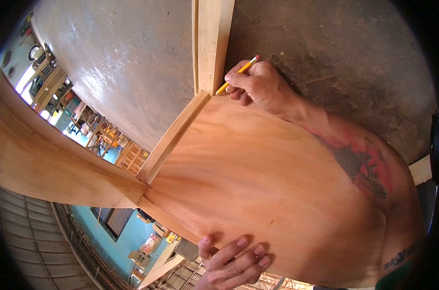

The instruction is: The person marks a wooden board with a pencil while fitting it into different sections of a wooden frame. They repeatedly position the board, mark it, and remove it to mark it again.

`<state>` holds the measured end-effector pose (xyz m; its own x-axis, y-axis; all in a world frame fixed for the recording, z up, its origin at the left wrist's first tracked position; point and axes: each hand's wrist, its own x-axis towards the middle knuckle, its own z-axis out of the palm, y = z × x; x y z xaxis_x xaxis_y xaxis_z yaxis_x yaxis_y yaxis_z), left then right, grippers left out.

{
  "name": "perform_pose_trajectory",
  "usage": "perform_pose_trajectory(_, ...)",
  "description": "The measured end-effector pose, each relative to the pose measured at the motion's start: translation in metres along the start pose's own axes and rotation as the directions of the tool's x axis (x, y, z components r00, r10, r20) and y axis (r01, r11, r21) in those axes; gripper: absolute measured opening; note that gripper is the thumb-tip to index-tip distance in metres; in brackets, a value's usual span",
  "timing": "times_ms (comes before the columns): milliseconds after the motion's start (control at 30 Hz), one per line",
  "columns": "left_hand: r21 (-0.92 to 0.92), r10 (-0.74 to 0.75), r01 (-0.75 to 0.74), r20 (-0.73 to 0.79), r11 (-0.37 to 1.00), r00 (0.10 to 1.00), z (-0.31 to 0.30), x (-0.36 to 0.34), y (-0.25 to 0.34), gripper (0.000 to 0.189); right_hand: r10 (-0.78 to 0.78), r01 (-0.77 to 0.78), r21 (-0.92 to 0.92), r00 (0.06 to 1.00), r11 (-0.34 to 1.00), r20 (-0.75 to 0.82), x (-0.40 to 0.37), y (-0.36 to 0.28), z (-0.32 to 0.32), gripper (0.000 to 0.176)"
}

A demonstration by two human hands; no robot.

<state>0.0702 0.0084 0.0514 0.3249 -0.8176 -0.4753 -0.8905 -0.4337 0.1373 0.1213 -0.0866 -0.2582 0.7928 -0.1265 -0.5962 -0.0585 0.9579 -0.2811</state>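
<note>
The right hand (265, 84) pinches a yellow pencil (247, 66), its tip at the plywood panel's (267, 164) far corner beside a wooden post (212, 43), while the left hand (233, 267) rests slightly spread fingers over the near edge.

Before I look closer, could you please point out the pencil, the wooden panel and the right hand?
Pencil (247, 66), head view: on the upper part of its yellow shaft.
Wooden panel (258, 169), head view: on the bare middle of its face.
Right hand (260, 84), head view: on the middle of the hand.
</note>
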Motion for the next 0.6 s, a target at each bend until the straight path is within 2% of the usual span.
perform_pose_trajectory(133,0.03,-0.032,0.031,0.056,0.999,0.998,-0.002,0.004,0.002,0.013,-0.035,0.034,-0.099,0.999,0.995,-0.014,0.004,0.004,0.001,0.026)
perform_pose_trajectory(300,0.057,-0.068,0.061,0.114,0.996,0.991,-0.007,0.009,0.007,0.014,-0.058,0.056,-0.116,0.998,0.992,-0.012,0.002,0.003,0.002,0.026)
perform_pose_trajectory(367,0.084,-0.112,0.096,0.213,0.992,0.971,-0.012,0.012,0.009,0.016,-0.063,0.062,-0.115,0.998,0.991,-0.008,0.003,0.003,0.003,0.026)
perform_pose_trajectory(400,0.084,-0.112,0.096,0.213,0.992,0.97,-0.01,0.011,0.007,0.016,-0.062,0.06,-0.121,0.998,0.991,-0.011,0.002,0.003,0.004,0.026)
perform_pose_trajectory(467,0.004,-0.038,0.038,0.094,0.999,0.995,-0.005,0.009,0.003,0.017,-0.06,0.058,-0.127,0.998,0.99,-0.015,0.001,0.001,0.004,0.026)
perform_pose_trajectory(600,-0.001,-0.033,0.034,0.072,0.999,0.997,-0.003,0.005,0.002,0.018,-0.032,0.032,-0.142,0.999,0.989,0.001,0.004,0.002,0.001,0.027)
